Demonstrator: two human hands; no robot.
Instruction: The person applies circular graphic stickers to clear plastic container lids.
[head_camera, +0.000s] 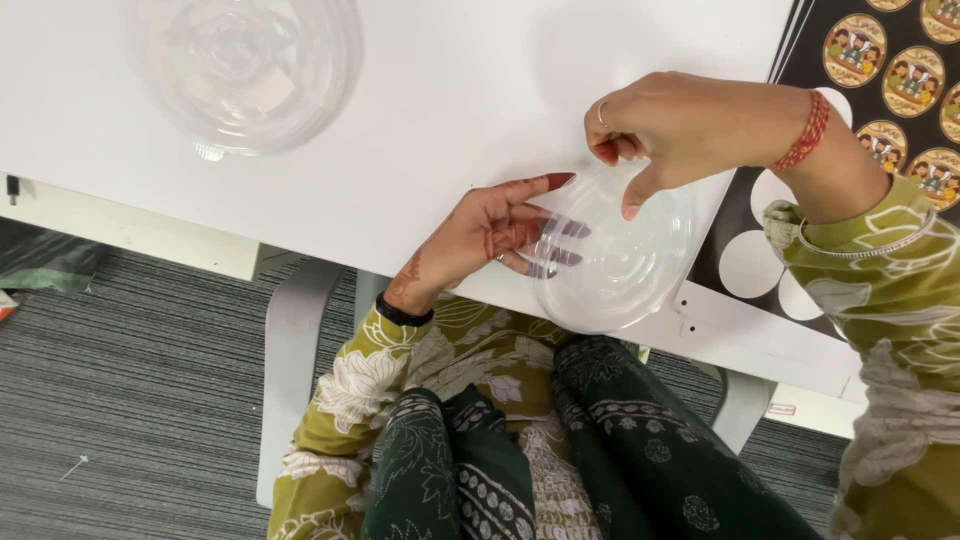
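Note:
A clear round plastic lid hangs over the near edge of the white table. My left hand holds the lid from its left side, with fingers showing through the plastic beneath it. My right hand pinches the lid's far rim from above between thumb and fingers. A red thread band circles my right wrist. A stack of clear plastic bowls stands on the table at the upper left, away from both hands.
A black sheet with white circles and round picture stickers lies at the table's right end. Below the table edge are my lap in green patterned cloth, white table legs and grey carpet.

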